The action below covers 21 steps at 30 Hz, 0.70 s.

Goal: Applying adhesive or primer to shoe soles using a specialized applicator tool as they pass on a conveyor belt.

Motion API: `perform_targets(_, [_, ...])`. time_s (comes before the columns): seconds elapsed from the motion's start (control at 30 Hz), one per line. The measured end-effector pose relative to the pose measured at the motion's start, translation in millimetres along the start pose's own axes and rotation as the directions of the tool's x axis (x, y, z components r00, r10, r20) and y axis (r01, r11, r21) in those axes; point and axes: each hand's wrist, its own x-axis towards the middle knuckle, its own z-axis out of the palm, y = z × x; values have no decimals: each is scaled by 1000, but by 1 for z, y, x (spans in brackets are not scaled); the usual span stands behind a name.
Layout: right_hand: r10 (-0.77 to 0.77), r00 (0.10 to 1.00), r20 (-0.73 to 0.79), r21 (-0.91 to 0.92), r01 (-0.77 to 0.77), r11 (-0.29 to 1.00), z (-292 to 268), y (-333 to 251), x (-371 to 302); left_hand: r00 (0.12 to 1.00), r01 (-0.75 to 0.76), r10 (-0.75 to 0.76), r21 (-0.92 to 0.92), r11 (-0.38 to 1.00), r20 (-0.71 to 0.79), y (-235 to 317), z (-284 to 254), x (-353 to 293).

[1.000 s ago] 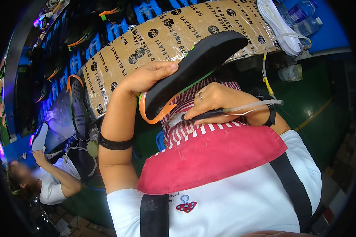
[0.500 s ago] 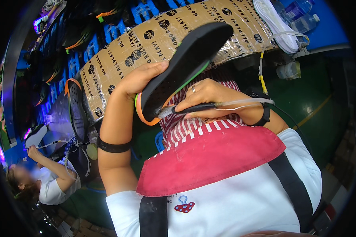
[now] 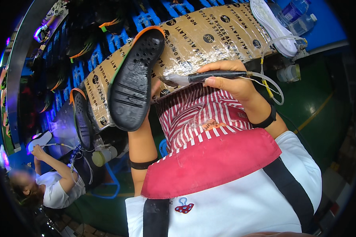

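My left hand (image 3: 156, 87), mostly hidden behind it, grips a black shoe sole (image 3: 129, 89) with an orange and green rim. The sole stands tilted above the cardboard, its perforated, grooved face in view and the orange end pointing away from me. In my right hand (image 3: 232, 82) is a black-handled brush (image 3: 221, 74), held between thumb and fingers. A clear sleeve surrounds its dark bristles, and a thin tube runs from the rear of the handle. The bristle tip lies just right of the sole, near my left fingers; whether they touch I cannot tell.
Clear-taped cardboard (image 3: 209, 39) covers the work surface. A second black sole (image 3: 82, 118) stands at its left end, a white sole (image 3: 271, 27) and plastic bottles (image 3: 298, 17) at the far right. Blue racks (image 3: 146, 17) lie behind. A co-worker (image 3: 61, 183) sits at left holding a white sole.
My left hand has turned the sole over, orange end now away from me, and moved it left. The brush has come off the sole and swung up and right with my right hand.
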Motion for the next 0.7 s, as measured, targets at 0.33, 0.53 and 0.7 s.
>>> perform_targets(0.33, [7,991,-132,50,0,999,8,5,7,911,403,-250,-839,366,328,2,39,-47])
perform_targets(0.53, [-38,995,-97,112,49,992,23,-2,13,941,319,-244,-859,401,236,-12,62,-49])
perform_targets(0.7, [-120,957,-263,-106,95,990,34,-16,29,921,387,-147,-892,233,361,-17,75,-46])
